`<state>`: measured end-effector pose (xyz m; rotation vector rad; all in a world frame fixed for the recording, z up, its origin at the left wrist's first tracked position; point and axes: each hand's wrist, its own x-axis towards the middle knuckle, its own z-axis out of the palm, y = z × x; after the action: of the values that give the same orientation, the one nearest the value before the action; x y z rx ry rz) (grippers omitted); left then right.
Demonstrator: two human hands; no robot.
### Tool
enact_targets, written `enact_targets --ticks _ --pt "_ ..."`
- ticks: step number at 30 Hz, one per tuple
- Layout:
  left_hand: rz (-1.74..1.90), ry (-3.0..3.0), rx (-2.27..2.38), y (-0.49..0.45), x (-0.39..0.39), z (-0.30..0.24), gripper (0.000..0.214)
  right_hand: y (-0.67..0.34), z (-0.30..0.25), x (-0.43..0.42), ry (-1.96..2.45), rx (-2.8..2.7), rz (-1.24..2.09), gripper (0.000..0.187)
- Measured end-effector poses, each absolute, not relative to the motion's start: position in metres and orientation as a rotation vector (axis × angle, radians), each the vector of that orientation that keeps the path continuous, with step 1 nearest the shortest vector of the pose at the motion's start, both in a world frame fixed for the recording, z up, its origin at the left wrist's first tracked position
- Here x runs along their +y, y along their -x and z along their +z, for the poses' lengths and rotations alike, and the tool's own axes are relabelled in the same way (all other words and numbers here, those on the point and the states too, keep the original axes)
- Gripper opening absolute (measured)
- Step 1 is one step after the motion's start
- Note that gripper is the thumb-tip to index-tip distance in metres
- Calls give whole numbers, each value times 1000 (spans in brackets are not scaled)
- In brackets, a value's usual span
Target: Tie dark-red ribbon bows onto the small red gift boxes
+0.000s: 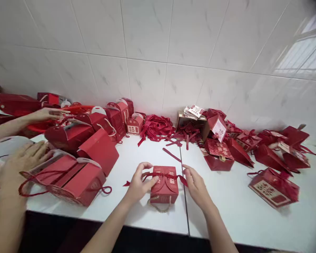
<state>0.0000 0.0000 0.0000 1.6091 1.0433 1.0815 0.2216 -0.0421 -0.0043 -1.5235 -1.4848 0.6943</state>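
Observation:
A small red gift box [164, 188] with a rope handle lies on the white table [226, 214] near its front edge. A dark red ribbon [160, 174] runs across the box top. My left hand [140, 182] pinches the ribbon at the box's left side, fingers closed on it. My right hand [196, 184] grips the ribbon's other end at the box's right side, fingers curled.
Another person's hands [21, 158] work at the far left among larger red boxes [68, 179]. Finished red boxes [116, 117] line the tiled wall. A ribbon heap [156, 126], a cardboard box [192, 124] and folded red boxes [274, 189] lie right.

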Motion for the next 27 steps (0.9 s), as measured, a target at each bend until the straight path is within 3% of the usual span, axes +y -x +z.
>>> enact_targets --ticks 5,11,15,19,23,27 --pt "1145 -1657 1110 -14 -4 -6 32 -198 5 -41 1497 -1579 872 49" --pt "1000 -1679 1223 -11 -10 -4 30 -200 -4 -38 1471 -1492 802 50" --pt "932 -1862 1351 3 -8 8 30 -223 1 -43 1361 -1496 743 21" --pt "670 -1841 1294 22 7 26 18 -238 9 -50 1385 -1785 508 26" --pt "256 -1830 1085 32 21 52 14 -227 9 -53 1424 -1637 191 25" --pt "211 -1782 792 18 15 72 24 -206 15 -56 1298 -1507 248 21"
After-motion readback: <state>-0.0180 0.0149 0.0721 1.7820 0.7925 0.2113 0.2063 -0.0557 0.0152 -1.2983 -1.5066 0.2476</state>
